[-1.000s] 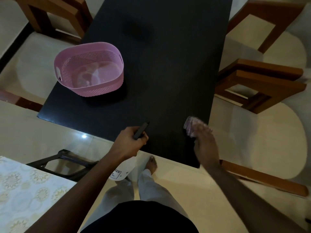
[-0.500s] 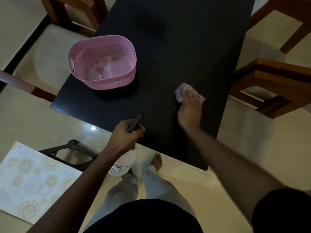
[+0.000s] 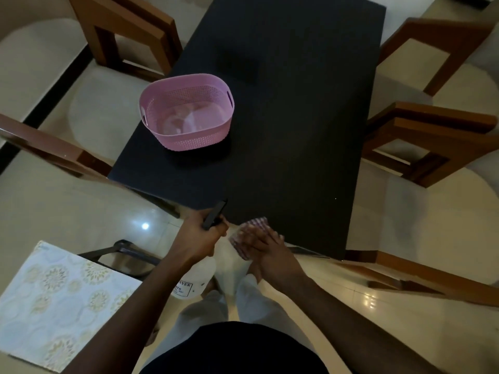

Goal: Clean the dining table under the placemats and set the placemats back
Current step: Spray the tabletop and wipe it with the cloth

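The black dining table (image 3: 283,117) fills the middle of the head view. At its near edge my right hand (image 3: 266,248) presses a pink checked cloth (image 3: 249,233) flat on the surface, fingers straight. My left hand (image 3: 201,233) grips a white spray bottle (image 3: 193,279) by its black trigger head, held just off the table's near edge. A pale placemat (image 3: 54,300) with gold floral circles lies at the lower left, off the table.
A pink perforated basket (image 3: 186,112) stands on the table's left part. Brown wooden chairs (image 3: 432,141) stand on both sides of the table. A dark metal frame (image 3: 121,252) sits near the placemat. My legs and feet are below the table edge.
My right hand has drawn the cloth back from the middle of the table to its near edge, close beside my left hand. The left hand with the bottle has hardly moved.
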Tool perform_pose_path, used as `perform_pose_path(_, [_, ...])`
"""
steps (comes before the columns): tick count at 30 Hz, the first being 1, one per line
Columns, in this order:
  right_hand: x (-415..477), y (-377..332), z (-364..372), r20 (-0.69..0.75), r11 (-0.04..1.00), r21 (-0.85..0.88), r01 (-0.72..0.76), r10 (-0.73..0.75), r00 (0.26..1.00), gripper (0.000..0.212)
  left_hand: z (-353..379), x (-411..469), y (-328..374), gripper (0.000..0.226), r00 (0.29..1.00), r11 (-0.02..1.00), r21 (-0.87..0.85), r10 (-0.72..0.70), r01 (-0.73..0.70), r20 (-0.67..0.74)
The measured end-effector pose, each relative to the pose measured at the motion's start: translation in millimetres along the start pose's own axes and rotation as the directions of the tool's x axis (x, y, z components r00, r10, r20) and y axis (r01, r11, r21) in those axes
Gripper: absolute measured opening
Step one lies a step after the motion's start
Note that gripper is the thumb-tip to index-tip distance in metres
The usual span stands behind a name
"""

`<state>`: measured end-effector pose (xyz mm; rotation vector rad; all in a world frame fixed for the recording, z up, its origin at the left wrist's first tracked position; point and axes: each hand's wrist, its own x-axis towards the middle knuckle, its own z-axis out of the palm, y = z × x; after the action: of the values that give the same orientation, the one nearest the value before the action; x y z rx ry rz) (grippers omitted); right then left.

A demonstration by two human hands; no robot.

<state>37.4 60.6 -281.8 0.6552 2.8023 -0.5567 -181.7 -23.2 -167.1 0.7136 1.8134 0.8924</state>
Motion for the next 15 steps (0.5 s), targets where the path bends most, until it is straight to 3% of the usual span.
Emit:
perform_pose_path(2, [-37,4,-12,0.02,0.991,0.049,-0.122,0.121,0.992,0.075,-1,-9,1,0.015,1.0,0.999,-0.032,0.009,-0.009,-0.005])
perform_pose_path(5, [-74,7,-15,-0.09,0.972,0.091,-0.215,0.223,0.971,0.073,-4,-16,-3,0.017,0.999,0.997,-0.058,0.051,-0.05,0.016])
perform_pose_path(9, [-81,0,-16,-0.151,0.837,0.412,-0.361,0.454,0.878,0.06,-12,-17,-11,0.011,0.995,0.992,-0.093,0.086,-0.081,0.048])
perform_pose_path(12, [-63,-19,-42,-0.072,0.502,0.77,-0.393,0.68,0.729,0.05,-16,-21,-11,0.011,0.989,0.983,-0.128,0.139,-0.13,0.06])
perform_pose_path(15, [-38,-29,-67,0.208,0.002,0.94,-0.34,0.788,0.579,0.039,-22,-25,-6,0.006,0.982,0.968,-0.177,0.185,-0.177,0.032])
